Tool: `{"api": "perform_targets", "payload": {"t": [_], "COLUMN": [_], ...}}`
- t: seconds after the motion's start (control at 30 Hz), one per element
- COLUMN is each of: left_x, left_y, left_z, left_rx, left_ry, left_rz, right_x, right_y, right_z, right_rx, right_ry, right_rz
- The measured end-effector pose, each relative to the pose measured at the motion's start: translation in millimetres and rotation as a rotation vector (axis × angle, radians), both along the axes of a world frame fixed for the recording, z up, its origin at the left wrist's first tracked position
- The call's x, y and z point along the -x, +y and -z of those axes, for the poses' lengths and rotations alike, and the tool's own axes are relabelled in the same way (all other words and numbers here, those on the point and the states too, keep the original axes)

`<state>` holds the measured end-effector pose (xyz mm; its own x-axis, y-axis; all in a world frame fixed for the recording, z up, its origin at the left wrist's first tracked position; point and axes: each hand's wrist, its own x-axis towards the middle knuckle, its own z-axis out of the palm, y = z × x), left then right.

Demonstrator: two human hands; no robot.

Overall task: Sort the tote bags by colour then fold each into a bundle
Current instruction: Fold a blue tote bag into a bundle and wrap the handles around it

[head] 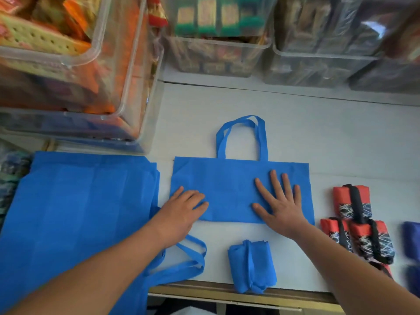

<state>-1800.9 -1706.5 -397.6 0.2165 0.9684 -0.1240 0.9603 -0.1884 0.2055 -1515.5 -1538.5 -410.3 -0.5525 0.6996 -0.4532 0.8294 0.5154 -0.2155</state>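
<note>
A blue tote bag (229, 178), folded in half, lies flat on the white table (318, 137) with its handles pointing away from me. My left hand (181, 210) presses its lower left corner with straight fingers. Flat and spread, my right hand (279, 201) presses on the bag's right half. A stack of unfolded blue totes (75, 210) lies at the left, handles (188, 258) toward me. One folded blue bundle (252, 267) sits at the table's front edge. Several red patterned bundles (356, 221) with black straps lie at the right.
Clear plastic bins of packaged goods stand along the back: a large one (75, 71) at the left, others (218, 37) (322, 42) behind. Dark blue bundles (412, 242) show at the right edge. The table's wooden front edge (227, 294) runs below.
</note>
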Motion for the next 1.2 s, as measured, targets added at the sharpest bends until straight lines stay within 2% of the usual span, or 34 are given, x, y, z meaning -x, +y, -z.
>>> {"api": "perform_targets", "payload": {"t": [0.1, 0.2, 0.3, 0.37, 0.43, 0.53, 0.6, 0.7, 0.8, 0.93, 1.0, 1.07, 1.13, 1.2], "left_x": [9.5, 20.9, 35.0, 39.9, 41.1, 34.6, 31.1, 21.4, 6.6, 0.8, 0.6, -8.2, -29.2, -56.2], "left_y": [8.4, 25.9, 39.1, 46.6, 51.3, 57.0, 62.3, 65.2, 53.1, 35.7, 33.0, 34.7, 37.7, 41.9], "left_z": [-5.8, -29.6, -48.6, -51.4, -45.8, -31.6, -22.8, -5.5, 13.6, 25.3, 28.2, 28.5, 25.1, 22.8], "left_rx": [0.062, 0.231, 0.498, 0.472, 0.416, 0.156, -0.023, -0.185, -0.155, -0.005, 0.004, 0.027, 0.061, 0.086], "left_ry": [-0.059, -0.227, -0.326, -0.352, -0.302, -0.069, 0.094, 0.115, 0.103, 0.098, 0.106, 0.098, 0.062, 0.001], "left_rz": [-0.014, -0.093, -0.260, -0.378, -0.476, -0.531, -0.473, -0.334, -0.194, -0.264, -0.267, -0.328, -0.466, -0.587], "right_x": [-5.0, -25.6, -49.7, -56.6, -55.0, -40.4, -29.2, -17.9, -17.1, -18.1, -8.7, 10.1, 40.3, 70.0], "right_y": [4.8, 9.6, 27.3, 45.6, 64.4, 82.6, 88.7, 91.5, 89.4, 83.6, 81.7, 70.3, 41.0, 5.0], "right_z": [-17.5, -40.4, -62.2, -69.8, -66.9, -59.1, -48.5, -30.1, -17.9, -10.1, -11.0, -17.3, -22.7, -22.4], "right_rx": [0.006, -0.027, 0.033, 0.133, 0.160, 0.144, 0.099, 0.007, -0.060, -0.136, -0.357, -0.561, -0.555, -0.372], "right_ry": [0.142, 0.204, 0.238, 0.248, 0.324, 0.382, 0.342, 0.310, 0.328, 0.321, 0.201, 0.225, 0.344, 0.326], "right_rz": [-0.077, -0.220, -0.070, 0.077, 0.242, 0.558, 0.613, 0.605, 0.577, 0.528, 0.441, 0.275, 0.128, 0.133]}}
